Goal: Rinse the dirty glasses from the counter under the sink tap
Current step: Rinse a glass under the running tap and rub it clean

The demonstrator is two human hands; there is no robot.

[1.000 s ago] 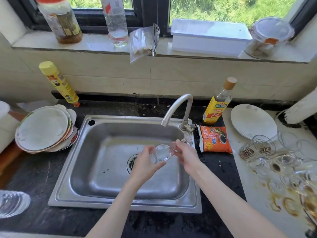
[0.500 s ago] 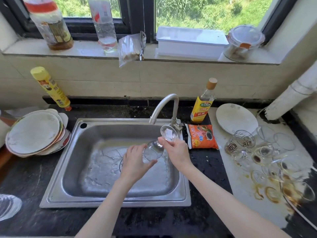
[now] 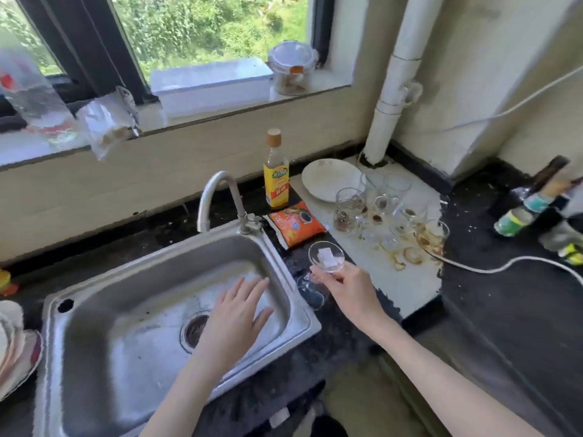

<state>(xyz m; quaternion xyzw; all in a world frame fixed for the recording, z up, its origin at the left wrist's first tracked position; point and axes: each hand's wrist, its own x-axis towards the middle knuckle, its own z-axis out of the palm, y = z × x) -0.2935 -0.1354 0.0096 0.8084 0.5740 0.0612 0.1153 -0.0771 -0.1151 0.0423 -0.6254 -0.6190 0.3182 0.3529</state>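
My right hand grips a clear stemmed glass, held tilted over the dark counter just right of the steel sink; its bowl hangs down to the left of my fingers. My left hand hovers over the sink basin, fingers spread, holding nothing. The curved tap stands at the sink's back right corner; no water stream shows. Several dirty glasses with brown residue stand on the pale counter patch to the right.
An orange snack packet, a yellow-labelled oil bottle and a white plate lie behind the sink's right side. A white cable crosses the dark counter. Bottles stand far right; stacked plates far left.
The view swung to the right. My left hand let go of the glass and opened over the basin. My right hand carried the glass from under the tap out over the counter.
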